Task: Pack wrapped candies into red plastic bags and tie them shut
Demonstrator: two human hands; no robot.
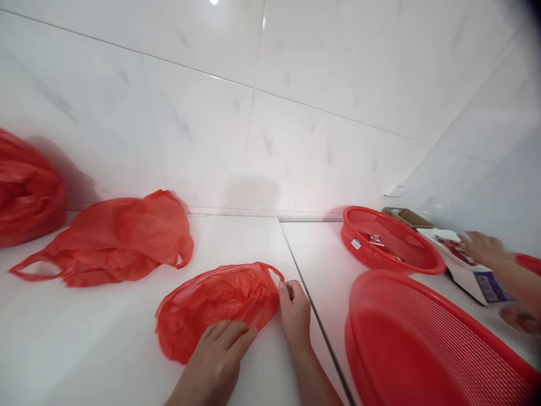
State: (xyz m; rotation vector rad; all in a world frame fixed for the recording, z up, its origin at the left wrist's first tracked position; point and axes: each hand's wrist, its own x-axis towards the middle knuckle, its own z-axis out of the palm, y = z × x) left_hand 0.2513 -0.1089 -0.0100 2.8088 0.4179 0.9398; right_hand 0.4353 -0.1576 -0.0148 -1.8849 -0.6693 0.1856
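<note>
A red plastic bag [211,304] lies loosely spread on the white table [97,344] in front of me. My right hand [295,310] is closed in a pinch on the thin handle loop at the bag's right end. Along the near edge of the same bag, my left hand [224,349] has its fingers curled together on the plastic; what the fingertips grip is partly hidden. Farther left, a second red plastic bag [127,231] lies crumpled with its handle loop showing, apart from both hands.
A bulging red bag [29,192] stands at far left by the tiled wall [169,113]. Right of the table seam are a large red basket [359,349] and a smaller one [353,239] holding small packets. Another person's hand [484,248] is over a white box [469,279].
</note>
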